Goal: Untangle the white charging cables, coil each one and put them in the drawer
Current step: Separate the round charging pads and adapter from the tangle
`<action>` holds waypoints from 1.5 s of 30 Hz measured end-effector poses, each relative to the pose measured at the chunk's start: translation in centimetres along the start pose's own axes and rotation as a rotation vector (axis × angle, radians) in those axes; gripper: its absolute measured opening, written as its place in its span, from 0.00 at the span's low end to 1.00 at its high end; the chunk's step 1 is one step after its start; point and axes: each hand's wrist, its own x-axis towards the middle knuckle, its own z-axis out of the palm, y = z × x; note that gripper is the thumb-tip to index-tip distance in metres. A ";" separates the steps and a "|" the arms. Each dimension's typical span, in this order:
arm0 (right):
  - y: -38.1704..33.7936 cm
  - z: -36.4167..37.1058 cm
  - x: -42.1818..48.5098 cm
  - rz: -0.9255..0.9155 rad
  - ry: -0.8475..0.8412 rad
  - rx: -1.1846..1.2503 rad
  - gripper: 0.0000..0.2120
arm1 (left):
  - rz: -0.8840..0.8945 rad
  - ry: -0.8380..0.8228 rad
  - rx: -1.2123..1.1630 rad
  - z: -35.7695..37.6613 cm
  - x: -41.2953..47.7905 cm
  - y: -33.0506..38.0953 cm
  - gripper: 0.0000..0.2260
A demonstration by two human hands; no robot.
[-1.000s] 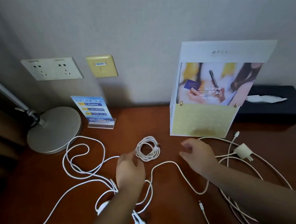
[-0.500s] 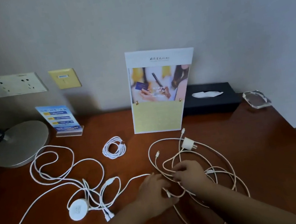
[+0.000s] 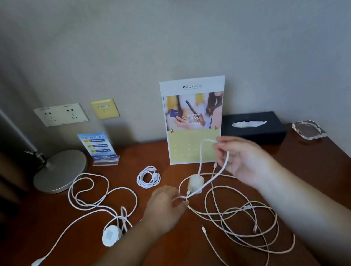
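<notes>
Though set far back by the grey wall, worth noting first: black tissue box (image 3: 258, 130) with a white tissue (image 3: 248, 123) poking from its top slot, and just right of it a clear glass ashtray (image 3: 308, 130), contents impossible to tell. Nearer, above the reddish wooden bench (image 3: 312, 171), left hand (image 3: 165, 207) held low, knuckles up, fingers curled and pinching a white cable (image 3: 215, 177). Right hand (image 3: 242, 159) raised higher, palm turned inward, fingers loosely bent round a loop of the same cable, just before a standing printed card (image 3: 194, 116). Between both hands, against that strand, a boxy white charger plug (image 3: 194, 183); resting or lifted, cannot tell. Lying on the bench: a small neat coil (image 3: 148, 178) of smooth white cable behind the left hand; a loose sprawl of white cord (image 3: 102, 195) at left, running to a round white puck (image 3: 110, 235); a wide tangle of thin, pale braided cables (image 3: 252, 224) beside the right forearm. Round matte metal lamp base (image 3: 60, 170) at far left.
</notes>
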 end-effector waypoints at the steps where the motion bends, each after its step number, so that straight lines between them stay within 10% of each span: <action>1: -1.1 0.5 -0.5 -0.012 -0.044 0.029 0.08 | -0.040 -0.006 0.009 -0.5 -0.2 -0.3 0.10; 6: -3.9 2.7 -2.6 -0.030 -0.229 -0.074 0.11 | -0.275 -0.059 -0.087 -2.1 -2.1 -1.0 0.16; 14: 1.8 4.7 -3.5 0.047 -0.469 -0.791 0.09 | -0.597 0.155 -1.174 -5.7 -3.3 -0.9 0.16; 20: 1.4 7.6 -2.9 0.112 -0.526 -0.542 0.08 | -0.317 -0.082 -1.034 -7.3 -3.3 1.8 0.33; 24: 0.8 7.5 -0.8 0.237 -0.445 -0.011 0.17 | -0.375 0.004 -1.484 -10.3 -2.1 4.5 0.28; 28: 3.1 6.7 -0.4 0.239 -0.528 -0.237 0.16 | -0.321 0.000 -1.758 -13.3 -0.1 6.1 0.27; 34: 4.9 7.0 -2.7 0.181 -0.625 -0.856 0.07 | -0.270 0.232 -1.422 -12.6 2.1 7.7 0.23; 38: 2.2 6.4 -2.1 0.117 -0.460 -0.569 0.15 | -0.108 -0.116 -1.261 -12.2 -0.1 6.6 0.23; 41: -0.3 5.6 -1.2 0.123 -0.334 -0.146 0.20 | -0.135 -0.348 -0.995 -10.3 -1.6 7.1 0.58; 45: -3.0 3.4 0.3 0.055 -0.208 0.159 0.19 | -0.177 -0.549 -0.404 -7.2 -2.4 3.8 0.14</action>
